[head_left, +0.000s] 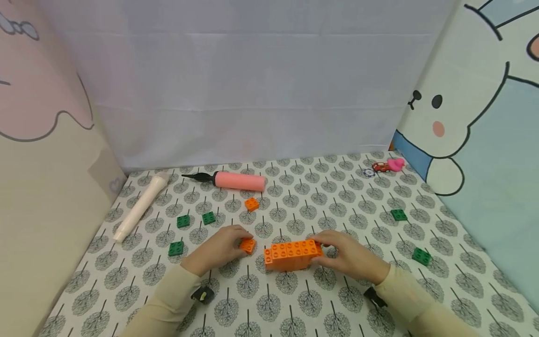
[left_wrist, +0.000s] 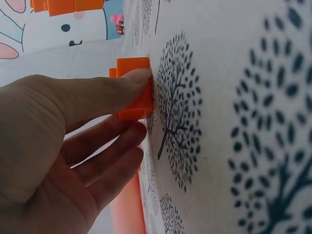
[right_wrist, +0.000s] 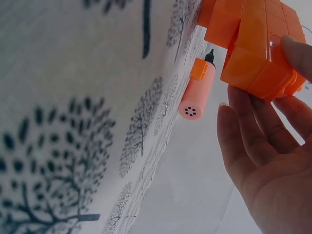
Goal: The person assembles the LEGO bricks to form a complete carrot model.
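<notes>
My left hand (head_left: 227, 247) pinches a small orange building brick (head_left: 247, 245) between thumb and fingers, low at the cloth; in the left wrist view the thumb lies along one side of this brick (left_wrist: 134, 100). To its right, my right hand (head_left: 346, 252) grips the right end of a long row of joined orange bricks (head_left: 290, 255), studs facing up. From the right wrist view, the thumb presses one side of the row (right_wrist: 258, 48) and the fingers are under and behind it. A short gap separates the row from the single brick.
Another orange brick (head_left: 251, 204) lies farther back. Several green bricks lie about, including one at left (head_left: 176, 248) and one at right (head_left: 421, 256). A pink pump (head_left: 240, 181) and a white tube (head_left: 141, 206) lie behind; a pink duck (head_left: 396, 164) and red toy car (head_left: 381, 167) sit far right.
</notes>
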`<state>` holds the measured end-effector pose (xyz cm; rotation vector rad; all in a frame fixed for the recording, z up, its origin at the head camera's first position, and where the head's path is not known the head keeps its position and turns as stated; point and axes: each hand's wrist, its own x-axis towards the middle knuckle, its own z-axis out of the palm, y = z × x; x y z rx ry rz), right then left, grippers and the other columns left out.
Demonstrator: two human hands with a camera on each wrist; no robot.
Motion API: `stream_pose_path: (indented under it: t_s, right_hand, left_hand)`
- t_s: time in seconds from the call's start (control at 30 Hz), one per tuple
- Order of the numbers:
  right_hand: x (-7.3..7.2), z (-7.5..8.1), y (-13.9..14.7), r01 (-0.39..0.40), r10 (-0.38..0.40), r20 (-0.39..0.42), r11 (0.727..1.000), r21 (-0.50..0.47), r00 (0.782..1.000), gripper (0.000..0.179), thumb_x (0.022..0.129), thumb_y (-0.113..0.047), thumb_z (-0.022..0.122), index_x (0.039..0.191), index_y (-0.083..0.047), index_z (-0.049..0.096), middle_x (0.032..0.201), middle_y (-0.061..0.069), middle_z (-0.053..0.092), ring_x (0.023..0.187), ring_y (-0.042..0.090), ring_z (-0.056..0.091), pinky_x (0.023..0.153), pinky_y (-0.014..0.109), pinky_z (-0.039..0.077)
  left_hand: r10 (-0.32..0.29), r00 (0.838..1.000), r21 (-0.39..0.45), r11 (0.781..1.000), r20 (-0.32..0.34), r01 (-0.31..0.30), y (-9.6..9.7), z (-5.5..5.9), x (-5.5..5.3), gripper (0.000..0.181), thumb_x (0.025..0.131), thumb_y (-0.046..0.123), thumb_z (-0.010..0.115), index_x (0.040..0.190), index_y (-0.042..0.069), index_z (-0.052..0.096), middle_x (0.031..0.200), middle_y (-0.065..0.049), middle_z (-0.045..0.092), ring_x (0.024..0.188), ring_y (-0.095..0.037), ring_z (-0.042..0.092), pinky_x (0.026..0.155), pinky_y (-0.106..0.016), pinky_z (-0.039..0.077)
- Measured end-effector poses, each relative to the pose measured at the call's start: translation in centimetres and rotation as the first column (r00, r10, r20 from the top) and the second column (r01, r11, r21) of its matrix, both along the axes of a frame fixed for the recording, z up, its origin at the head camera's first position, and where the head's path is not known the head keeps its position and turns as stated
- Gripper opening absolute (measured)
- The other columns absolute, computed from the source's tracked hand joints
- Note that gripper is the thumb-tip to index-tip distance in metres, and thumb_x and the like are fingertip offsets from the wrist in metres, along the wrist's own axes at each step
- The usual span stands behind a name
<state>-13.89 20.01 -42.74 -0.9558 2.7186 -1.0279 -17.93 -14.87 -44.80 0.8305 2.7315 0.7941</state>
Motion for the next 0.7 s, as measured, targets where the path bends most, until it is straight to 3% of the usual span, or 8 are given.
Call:
stream_pose_path:
  t_s: [0.3,0.53,0.7]
  right_hand:
    - [0.0,0.0,-0.1,0.014,-0.014,-0.013,1.0,0.004,1.0,0.058,0.089,-0.047,0.071,0.135,-0.013,0.062,0.125,-0.009,0.066,0.111,0.011,0.061,0.098,0.045,0.051]
    - [0.1,0.0,-0.2,0.01,-0.01,-0.015,1.0,0.009,1.0,0.056,0.089,-0.045,0.071,0.135,-0.014,0.062,0.124,-0.009,0.066,0.106,0.008,0.061,0.094,0.041,0.053]
    - [0.0,-0.1,-0.2,0.015,-0.015,-0.021,1.0,0.013,1.0,0.055,0.09,-0.044,0.071,0.135,-0.013,0.062,0.125,-0.007,0.066,0.104,0.008,0.062,0.092,0.04,0.054]
  left_hand:
    - [0.036,0.998,0.045,0.998,-0.044,-0.034,0.3,0.2,0.4,0.042,0.085,0.024,0.079,0.122,0.006,0.069,0.115,-0.004,0.069,0.106,-0.021,0.062,0.098,-0.043,0.051]
    - [0.067,0.989,0.165,0.985,-0.13,-0.045,2.4,2.2,1.5,0.042,0.088,0.03,0.076,0.124,0.008,0.069,0.11,0.001,0.068,0.099,-0.013,0.063,0.091,-0.034,0.055]
    - [0.06,0.969,0.288,0.958,-0.24,0.012,4.9,3.6,2.4,0.041,0.087,0.028,0.078,0.121,0.007,0.07,0.107,0.004,0.067,0.098,-0.009,0.062,0.088,-0.029,0.055]
